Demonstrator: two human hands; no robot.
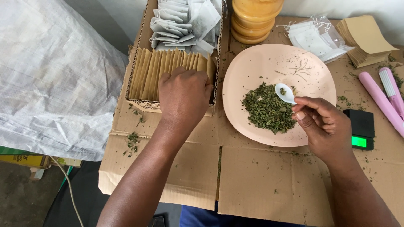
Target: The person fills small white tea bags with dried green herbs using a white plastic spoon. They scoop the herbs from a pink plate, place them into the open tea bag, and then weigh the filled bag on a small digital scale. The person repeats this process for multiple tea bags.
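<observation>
My left hand [184, 94] reaches into a cardboard box [142, 104] and presses on a row of brown paper sachets [168, 71] standing on edge; its fingers are curled over the right end of the row. My right hand [324, 126] pinches the handle of a small white plastic spoon [285, 93], whose bowl carries a few green flakes. The spoon hovers over a pile of dried green leaves [269, 109] on a round pale pink plate [252, 67].
White mesh tea bags [185, 21] fill the back of the box. A yellow jar [254, 17], a clear bag of empty tea bags [315, 38], a brown sachet stack [366, 40], a pink heat sealer [387, 94] and a small black scale [361, 128] ring the plate. A white woven sack [50, 75] lies left.
</observation>
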